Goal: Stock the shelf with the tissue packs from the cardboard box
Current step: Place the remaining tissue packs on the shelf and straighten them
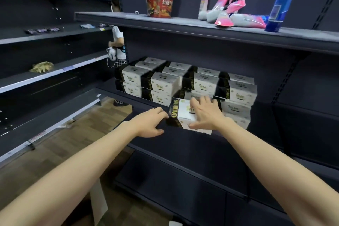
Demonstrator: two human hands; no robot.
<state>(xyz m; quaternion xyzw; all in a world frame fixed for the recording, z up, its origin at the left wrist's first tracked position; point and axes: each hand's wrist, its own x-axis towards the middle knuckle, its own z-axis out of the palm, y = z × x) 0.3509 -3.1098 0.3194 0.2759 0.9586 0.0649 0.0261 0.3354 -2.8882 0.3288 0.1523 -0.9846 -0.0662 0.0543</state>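
Our right hand (205,115) grips a YUHAO tissue pack (185,115) at the shelf's (192,139) front edge, against the stacked packs (183,82). Our left hand (150,124), fingers loosely apart, holds nothing beside it.

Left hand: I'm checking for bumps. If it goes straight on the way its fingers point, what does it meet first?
Probably the black end of the tissue pack that the right hand holds; the left hand is already close beside it, though depth is unclear.

Dark metal shelving (55,71), wood-look floor (60,152).
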